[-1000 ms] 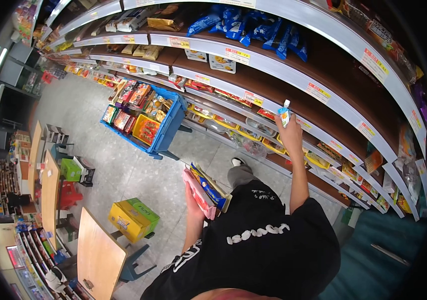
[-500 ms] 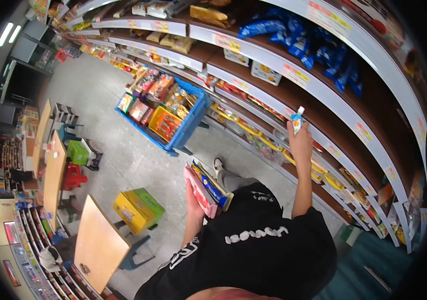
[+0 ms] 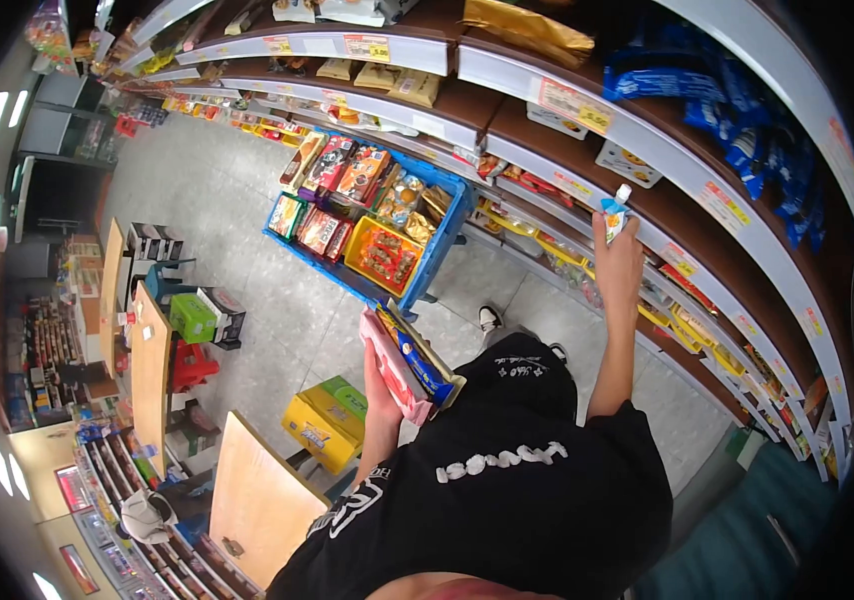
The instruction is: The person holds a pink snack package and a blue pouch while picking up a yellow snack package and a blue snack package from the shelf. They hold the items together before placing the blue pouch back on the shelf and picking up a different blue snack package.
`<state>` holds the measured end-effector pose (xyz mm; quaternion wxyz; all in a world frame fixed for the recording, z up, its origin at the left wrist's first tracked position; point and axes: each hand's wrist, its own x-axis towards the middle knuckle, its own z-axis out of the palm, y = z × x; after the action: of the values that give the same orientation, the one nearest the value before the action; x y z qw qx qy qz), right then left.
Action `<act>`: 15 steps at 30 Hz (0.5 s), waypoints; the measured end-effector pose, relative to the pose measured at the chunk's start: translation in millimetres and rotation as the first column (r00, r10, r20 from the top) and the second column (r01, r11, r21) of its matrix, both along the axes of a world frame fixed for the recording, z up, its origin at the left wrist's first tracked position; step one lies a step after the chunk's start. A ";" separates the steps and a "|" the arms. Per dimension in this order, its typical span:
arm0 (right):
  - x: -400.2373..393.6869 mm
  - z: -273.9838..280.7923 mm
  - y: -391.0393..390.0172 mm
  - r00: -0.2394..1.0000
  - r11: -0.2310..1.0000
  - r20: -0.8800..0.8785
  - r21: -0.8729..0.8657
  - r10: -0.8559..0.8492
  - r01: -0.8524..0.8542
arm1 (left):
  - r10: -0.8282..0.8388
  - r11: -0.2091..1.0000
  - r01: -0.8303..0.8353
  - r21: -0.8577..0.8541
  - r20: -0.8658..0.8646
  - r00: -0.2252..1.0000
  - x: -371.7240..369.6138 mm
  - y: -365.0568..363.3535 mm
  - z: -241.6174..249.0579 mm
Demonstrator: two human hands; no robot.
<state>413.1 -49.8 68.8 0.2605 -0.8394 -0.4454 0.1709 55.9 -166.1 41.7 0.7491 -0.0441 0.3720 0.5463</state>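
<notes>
My left hand (image 3: 381, 398) is wrapped round several long snack packs held side by side against my front. A pink pack (image 3: 394, 367) lies nearest its palm, with a dark blue pack (image 3: 417, 358) beside it. Out at the shelves, my right hand (image 3: 618, 250) grips a small white and blue pouch (image 3: 613, 217) with a white cap pointing up. The pouch is in front of a shelf edge with price tags (image 3: 685, 262). Between the hands and farther forward stands a blue crate (image 3: 431, 268) filled with boxed and bagged snacks, including a yellow tray (image 3: 356, 258).
Long shelves with blue packs (image 3: 669, 84) and gold packs (image 3: 530, 30) curve along the right. A yellow and green box (image 3: 325, 424) sits on the floor left of me. Wooden tables (image 3: 257, 500) and a red stool (image 3: 190, 366) are at the left.
The view has shifted, so the crate, tables and shelves appear farther right. Both hands keep hold of their items; the right hand with the pouch appears slightly farther right and higher.
</notes>
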 end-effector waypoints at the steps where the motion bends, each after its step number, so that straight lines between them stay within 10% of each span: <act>1: -6.0 -2.5 4.5 1.000 1.000 -0.002 0.020 -0.013 0.014 | 0.000 1.000 0.000 0.002 -0.001 1.000 -7.9 5.3 1.0; 15: -35.7 7.9 23.2 0.983 0.988 -0.106 0.034 -0.147 0.152 | -0.074 0.997 0.068 0.046 0.153 0.985 -51.1 58.2 -7.5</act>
<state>377.5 -26.7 76.7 0.3130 -0.8548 -0.3705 0.1846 4.8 -107.9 34.2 0.7954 -0.0580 0.3028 0.5218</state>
